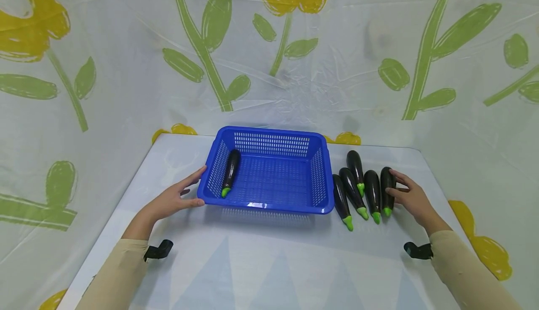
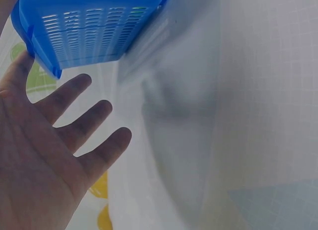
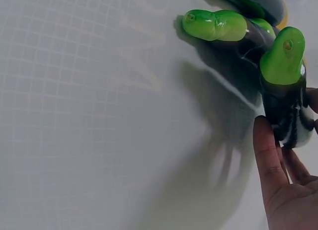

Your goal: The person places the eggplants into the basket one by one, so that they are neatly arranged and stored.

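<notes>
A blue plastic basket (image 1: 269, 208) with slotted walls stands on the table, and a dark eggplant (image 1: 231, 169) with a green stem end lies inside it on the left. My left hand (image 1: 168, 202) is at the basket's left side, fingers spread; its fingertips (image 2: 26, 61) meet the rim. To the right of the basket lies a group of several eggplants (image 1: 354, 193). My right hand (image 1: 414, 201) holds the rightmost eggplant (image 1: 387, 191) between thumb and fingers. In the right wrist view this eggplant's green end (image 3: 283, 56) points toward the camera.
The white table (image 1: 252, 263) has pale blue triangles along its near part. Behind and beside it hangs a sheet (image 1: 337, 90) printed with yellow flowers and green leaves. A black wrist camera (image 1: 159, 250) is strapped at the left sleeve, another (image 1: 418, 251) at the right.
</notes>
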The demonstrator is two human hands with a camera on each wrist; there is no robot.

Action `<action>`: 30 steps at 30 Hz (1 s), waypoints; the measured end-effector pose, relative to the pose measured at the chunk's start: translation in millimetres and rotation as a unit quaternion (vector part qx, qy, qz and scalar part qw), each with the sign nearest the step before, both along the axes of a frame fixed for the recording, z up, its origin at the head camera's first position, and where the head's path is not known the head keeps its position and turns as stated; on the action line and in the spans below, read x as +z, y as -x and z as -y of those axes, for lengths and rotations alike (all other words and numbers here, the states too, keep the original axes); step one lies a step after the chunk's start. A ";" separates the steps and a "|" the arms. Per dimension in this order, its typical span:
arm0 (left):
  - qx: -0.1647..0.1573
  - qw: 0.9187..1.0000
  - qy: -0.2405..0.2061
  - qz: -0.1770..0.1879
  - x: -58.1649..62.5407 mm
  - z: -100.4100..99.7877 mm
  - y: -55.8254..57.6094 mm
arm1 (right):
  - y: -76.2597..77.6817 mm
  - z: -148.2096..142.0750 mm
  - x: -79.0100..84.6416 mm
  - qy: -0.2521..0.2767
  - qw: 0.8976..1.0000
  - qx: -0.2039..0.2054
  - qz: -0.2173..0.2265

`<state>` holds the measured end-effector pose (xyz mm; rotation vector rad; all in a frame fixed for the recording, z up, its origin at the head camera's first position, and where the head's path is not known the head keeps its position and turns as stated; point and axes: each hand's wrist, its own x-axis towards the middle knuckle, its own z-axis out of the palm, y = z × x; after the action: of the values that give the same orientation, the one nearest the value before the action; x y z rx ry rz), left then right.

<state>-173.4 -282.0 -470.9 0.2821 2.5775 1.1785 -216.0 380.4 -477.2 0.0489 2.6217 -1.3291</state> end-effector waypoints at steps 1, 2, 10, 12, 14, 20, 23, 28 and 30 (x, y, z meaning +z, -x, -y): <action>0.000 1.000 0.000 0.000 0.1 0.0 -0.1 | 0.3 0.4 0.3 0.000 1.000 0.000 -0.002; 0.000 1.000 0.000 0.000 0.2 -0.1 -0.3 | 0.6 0.8 0.6 0.000 1.000 0.000 -0.003; -0.001 1.000 -0.004 -0.001 0.9 0.2 -0.8 | 2.4 6.0 6.5 -0.007 1.000 0.006 -0.015; -0.001 1.000 -0.005 -0.001 0.8 0.5 -0.9 | 2.7 8.4 8.7 -0.007 1.000 0.008 -0.018; -0.001 1.000 -0.005 -0.001 0.6 0.8 -0.9 | 3.0 10.7 10.4 -0.005 1.000 0.009 -0.019; -0.002 1.000 -0.008 -0.003 -0.1 1.1 -0.9 | 4.2 16.7 13.9 0.006 1.000 0.014 -0.022; -0.002 1.000 -0.010 -0.003 -0.7 1.0 -0.8 | 5.3 19.4 15.0 0.010 1.000 0.016 -0.025; -0.003 1.000 -0.010 -0.003 -1.7 1.1 -0.5 | 7.2 24.1 16.7 0.008 1.000 0.018 -0.022; -0.003 1.000 -0.010 -0.004 -1.8 1.3 -0.4 | 8.0 26.1 17.6 0.003 1.000 0.018 -0.019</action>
<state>-173.0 -283.3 -472.7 0.2995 2.5697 1.2050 -223.9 354.3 -459.7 -0.0255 2.6373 -1.3383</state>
